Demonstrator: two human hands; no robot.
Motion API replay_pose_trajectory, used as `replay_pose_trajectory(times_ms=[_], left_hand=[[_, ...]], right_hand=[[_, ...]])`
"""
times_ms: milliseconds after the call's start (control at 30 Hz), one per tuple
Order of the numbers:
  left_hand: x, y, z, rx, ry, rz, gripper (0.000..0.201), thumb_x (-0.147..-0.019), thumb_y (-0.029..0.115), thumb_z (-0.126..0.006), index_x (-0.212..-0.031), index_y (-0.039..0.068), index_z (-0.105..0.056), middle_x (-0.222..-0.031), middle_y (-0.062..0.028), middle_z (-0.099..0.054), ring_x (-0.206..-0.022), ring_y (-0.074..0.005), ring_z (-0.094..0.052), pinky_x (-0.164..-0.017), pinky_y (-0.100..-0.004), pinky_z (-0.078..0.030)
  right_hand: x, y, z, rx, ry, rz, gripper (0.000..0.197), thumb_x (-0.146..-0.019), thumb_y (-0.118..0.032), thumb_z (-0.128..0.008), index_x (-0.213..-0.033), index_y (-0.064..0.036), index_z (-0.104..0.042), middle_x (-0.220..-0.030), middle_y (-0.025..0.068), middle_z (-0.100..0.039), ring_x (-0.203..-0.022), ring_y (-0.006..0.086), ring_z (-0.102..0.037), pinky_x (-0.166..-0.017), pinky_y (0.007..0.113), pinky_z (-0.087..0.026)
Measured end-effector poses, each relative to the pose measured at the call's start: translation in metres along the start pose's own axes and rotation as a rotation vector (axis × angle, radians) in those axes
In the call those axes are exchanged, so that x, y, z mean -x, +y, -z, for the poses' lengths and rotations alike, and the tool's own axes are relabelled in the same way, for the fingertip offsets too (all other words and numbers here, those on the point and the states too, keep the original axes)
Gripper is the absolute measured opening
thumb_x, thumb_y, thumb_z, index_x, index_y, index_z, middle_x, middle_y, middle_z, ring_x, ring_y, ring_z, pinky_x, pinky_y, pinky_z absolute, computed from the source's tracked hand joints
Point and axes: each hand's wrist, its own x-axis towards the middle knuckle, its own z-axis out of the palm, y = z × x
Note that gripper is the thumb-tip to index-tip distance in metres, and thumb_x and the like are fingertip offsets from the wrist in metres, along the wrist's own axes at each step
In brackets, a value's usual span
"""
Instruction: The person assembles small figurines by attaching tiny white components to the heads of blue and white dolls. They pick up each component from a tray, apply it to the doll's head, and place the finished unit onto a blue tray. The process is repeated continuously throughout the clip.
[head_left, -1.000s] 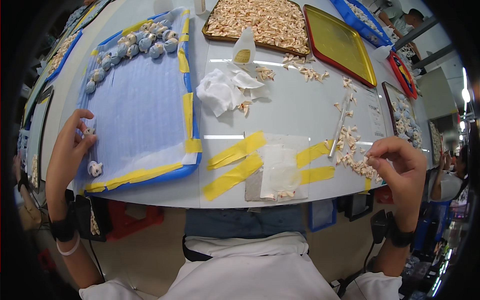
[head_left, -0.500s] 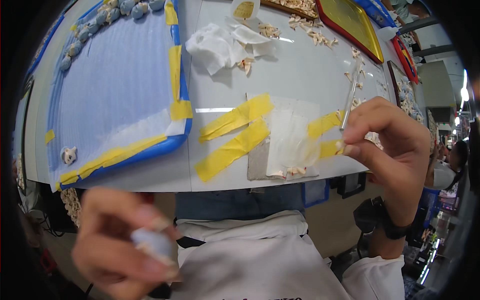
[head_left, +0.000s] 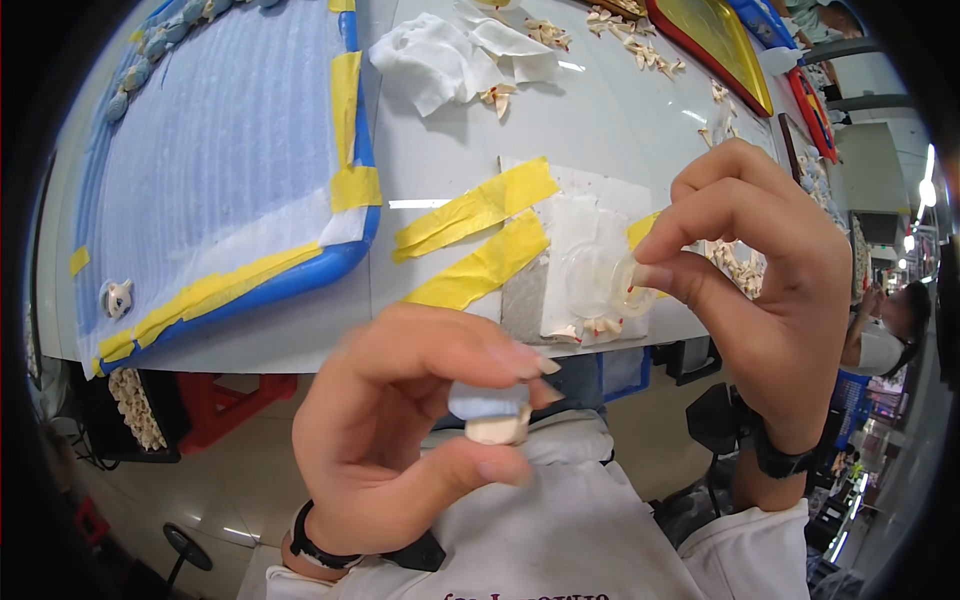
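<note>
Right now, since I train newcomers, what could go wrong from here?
The small blue-and-cream figure is held past the edge of the table by the left hand in a fingertip grip; a slip might drop it. Small pale pieces lie close to that edge, and the nearby right hand could knock them off.

The scene is viewed from the wearer's head through a wide fisheye lens, faced downward and forward. The white fabric shirt (head_left: 565, 530) is looked down on at the lower edge; the bare hands (head_left: 375, 440) (head_left: 765, 265) are seen close up, the glossy pale-grey tabletop (head_left: 620, 120) farther beyond.
</note>
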Motion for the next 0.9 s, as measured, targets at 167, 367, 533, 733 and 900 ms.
replay_pose_trajectory(times_ms=[167,367,533,733,900], left_hand=[[-0.011,-0.01,0.007,-0.14,-0.197,-0.193,0.049,-0.067,0.013,-0.08,-0.101,0.001,-0.047,-0.094,-0.0166,-0.054,-0.073,-0.0235,-0.062,-0.055,-0.0262,-0.052],[0.001,0.005,-0.018,0.013,-0.006,0.118,0.035,-0.074,0.006,-0.073,-0.1,-0.002,-0.05,-0.101,-0.0217,-0.056,-0.083,-0.0254,-0.063,-0.062,-0.0275,-0.053],[0.0,0.006,-0.024,-0.016,-0.039,0.208,0.035,-0.076,0.004,-0.071,-0.105,-0.004,-0.054,-0.107,-0.0241,-0.056,-0.083,-0.0247,-0.063,-0.064,-0.0279,-0.053],[-0.002,-0.002,-0.01,-0.303,-0.268,-0.113,0.036,-0.077,0.008,-0.071,-0.106,-0.005,-0.055,-0.106,-0.0224,-0.054,-0.083,-0.0235,-0.062,-0.07,-0.0284,-0.052],[0.0,0.003,-0.012,-0.402,-0.302,-0.163,0.041,-0.073,0.014,-0.075,-0.102,-0.007,-0.056,-0.106,-0.0209,-0.053,-0.09,-0.0222,-0.058,-0.073,-0.026,-0.048]], right_hand=[[0.018,-0.004,0.017,-0.18,0.022,-0.066,0.02,-0.059,-0.001,-0.07,-0.073,-0.0014,-0.056,-0.075,0.0064,-0.049,-0.072,0.0143,-0.045,-0.067,0.024,-0.033],[0.05,-0.01,-0.001,-0.586,0.189,-0.251,0.025,-0.066,-0.012,-0.075,-0.075,-0.007,-0.053,-0.077,0.004,-0.046,-0.071,0.0117,-0.042,-0.065,0.022,-0.031],[0.064,-0.016,-0.006,-0.679,0.257,-0.291,0.028,-0.071,-0.021,-0.077,-0.075,-0.0095,-0.052,-0.076,0.0035,-0.047,-0.069,0.0105,-0.042,-0.061,0.022,-0.03],[0.071,-0.025,-0.022,-0.721,0.336,-0.239,0.027,-0.072,-0.021,-0.077,-0.079,-0.0103,-0.054,-0.079,0.0045,-0.047,-0.069,0.0099,-0.043,-0.061,0.021,-0.032],[0.081,-0.029,-0.034,-0.701,0.303,-0.221,0.023,-0.072,-0.013,-0.077,-0.081,-0.0097,-0.056,-0.082,0.0058,-0.047,-0.07,0.0099,-0.045,-0.063,0.021,-0.034]])
